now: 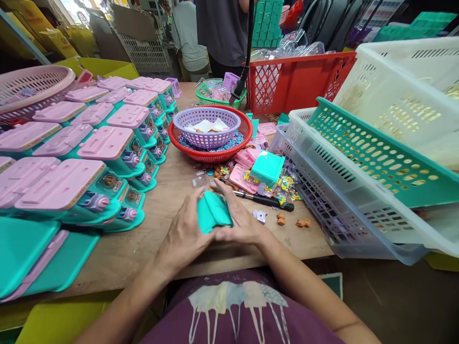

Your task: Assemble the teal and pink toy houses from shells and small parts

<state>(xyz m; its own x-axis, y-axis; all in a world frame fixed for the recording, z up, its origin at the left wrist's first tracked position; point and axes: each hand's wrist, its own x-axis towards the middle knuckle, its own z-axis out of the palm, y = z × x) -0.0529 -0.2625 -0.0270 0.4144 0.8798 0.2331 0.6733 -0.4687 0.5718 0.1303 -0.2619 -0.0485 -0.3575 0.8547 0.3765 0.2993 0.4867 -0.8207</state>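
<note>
Between both palms, just above the front of the table, I hold a teal plastic box-like part [213, 211]. My left hand [186, 222] is wrapped around its left side. On its right side my right hand [240, 215] presses, thumb near the lower edge. The part's underside is hidden. Right of my hands lie a small white square piece [260, 216] and two small brown animal figures [281, 219]. A black-handled tool [272, 200] lies just beyond, beside a heap with a teal tray part [268, 167], pink panels [242, 177] and small bags of colourful bits [287, 183].
Stacked pink-and-teal toy boxes [68, 179] fill the left side. A purple basket [207, 138] sits in a red basket [175, 143] ahead. White crates [362, 191] and a teal basket [387, 153] crowd the right; a red crate [304, 81] stands behind. People [222, 33] are in the background.
</note>
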